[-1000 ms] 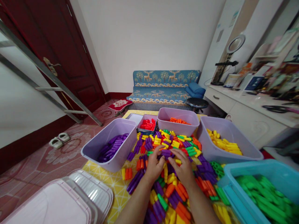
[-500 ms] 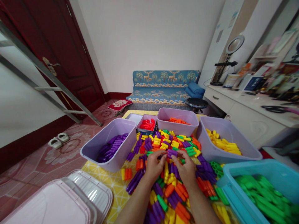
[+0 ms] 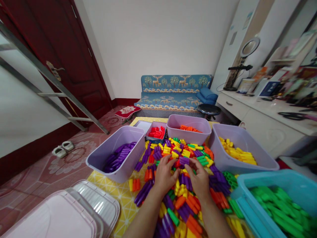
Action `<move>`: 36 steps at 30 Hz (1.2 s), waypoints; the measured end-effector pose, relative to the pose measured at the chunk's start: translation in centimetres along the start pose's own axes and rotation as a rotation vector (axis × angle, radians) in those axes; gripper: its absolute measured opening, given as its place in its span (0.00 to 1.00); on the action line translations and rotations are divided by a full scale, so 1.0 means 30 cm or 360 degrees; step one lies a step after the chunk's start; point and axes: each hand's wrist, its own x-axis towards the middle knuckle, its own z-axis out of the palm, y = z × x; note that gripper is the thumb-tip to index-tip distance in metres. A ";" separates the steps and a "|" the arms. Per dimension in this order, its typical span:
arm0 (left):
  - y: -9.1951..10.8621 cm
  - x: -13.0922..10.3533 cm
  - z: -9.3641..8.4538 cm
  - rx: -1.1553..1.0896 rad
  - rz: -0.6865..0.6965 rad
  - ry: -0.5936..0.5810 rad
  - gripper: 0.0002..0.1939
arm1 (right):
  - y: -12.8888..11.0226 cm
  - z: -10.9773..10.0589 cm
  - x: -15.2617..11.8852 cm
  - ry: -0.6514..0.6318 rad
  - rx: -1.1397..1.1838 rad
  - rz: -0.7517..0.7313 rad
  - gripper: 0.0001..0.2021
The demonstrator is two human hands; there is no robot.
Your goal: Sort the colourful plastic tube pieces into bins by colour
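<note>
Pinched between the thumb and fingers of my right hand [image 3: 200, 180] is a small purple plastic block [image 3: 184, 161] made of joined tubes. My left hand [image 3: 165, 175] is just left of it, thumb and fingers apart, holding nothing that I can see. A red piece shows between the left fingertips and the purple block; whether the fingers touch it I cannot tell. Both hands are over a spread pile of red, orange, yellow, green and purple blocks. Loose yellow pieces [image 3: 182, 190] lie under the hands, and orange ones [image 3: 193, 203] are closer to me.
Around the pile stand a bin of purple blocks [image 3: 92, 158], a small box of red ones [image 3: 162, 137], a bin with orange [image 3: 188, 135], a bin with yellow [image 3: 267, 162] and a turquoise bin with green [image 3: 250, 185]. Stacked lids [image 3: 56, 216] lie front left on the yellow cloth [image 3: 123, 201].
My left hand's fingers have spread and drawn slightly away from the purple block. My right hand still holds the block, nearly in the same place.
</note>
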 end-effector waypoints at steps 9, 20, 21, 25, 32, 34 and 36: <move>0.001 -0.006 -0.025 -0.0214 0.0097 -0.0039 0.26 | -0.028 0.000 -0.002 -0.0091 -0.0086 -0.0018 0.15; -0.011 -0.005 -0.010 -0.0576 -0.0103 0.0152 0.09 | -0.073 0.000 -0.004 -0.0255 -0.0121 -0.0155 0.14; -0.014 -0.005 -0.008 -0.0569 -0.0105 0.0151 0.09 | -0.069 0.001 -0.004 -0.0254 -0.0115 -0.0147 0.14; -0.028 -0.007 0.003 -0.0550 -0.0109 0.0137 0.09 | -0.058 0.006 -0.007 -0.0260 -0.0103 -0.0144 0.14; -0.028 -0.006 -0.007 -0.0647 -0.0151 0.0234 0.09 | -0.064 0.004 -0.006 -0.0174 -0.0099 -0.0036 0.15; -0.021 0.001 -0.028 -0.0705 -0.0203 0.0299 0.09 | -0.058 0.003 -0.004 -0.0151 -0.0094 0.0006 0.16; -0.011 0.014 -0.059 -0.0825 -0.0300 0.0399 0.11 | -0.049 0.003 -0.003 -0.0163 -0.0063 0.0037 0.16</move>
